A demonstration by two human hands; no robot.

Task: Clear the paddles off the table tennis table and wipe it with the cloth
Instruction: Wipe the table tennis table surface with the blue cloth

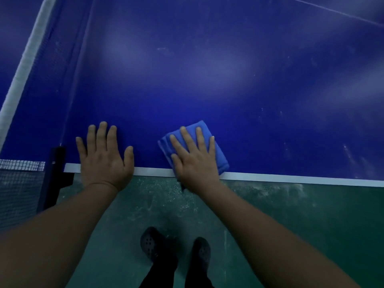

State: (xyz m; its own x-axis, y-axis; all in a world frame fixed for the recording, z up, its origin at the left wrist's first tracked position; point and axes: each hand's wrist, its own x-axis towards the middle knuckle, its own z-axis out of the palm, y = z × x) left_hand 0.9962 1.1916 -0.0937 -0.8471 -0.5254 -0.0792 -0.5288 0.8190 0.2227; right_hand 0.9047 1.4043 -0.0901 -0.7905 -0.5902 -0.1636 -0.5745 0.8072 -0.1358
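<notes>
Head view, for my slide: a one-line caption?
Right hand presses folded blue cloth flat near table edge; left hand braces beside net post.

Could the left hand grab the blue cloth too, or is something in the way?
Probably yes. The left hand lies flat on the table beside the cloth, with only bare blue surface between. The right hand covers most of it, though.

net (22, 65) left | left hand (104, 156) on table (207, 69) edge | cloth (220, 156) right, under right hand (195, 161)
</notes>
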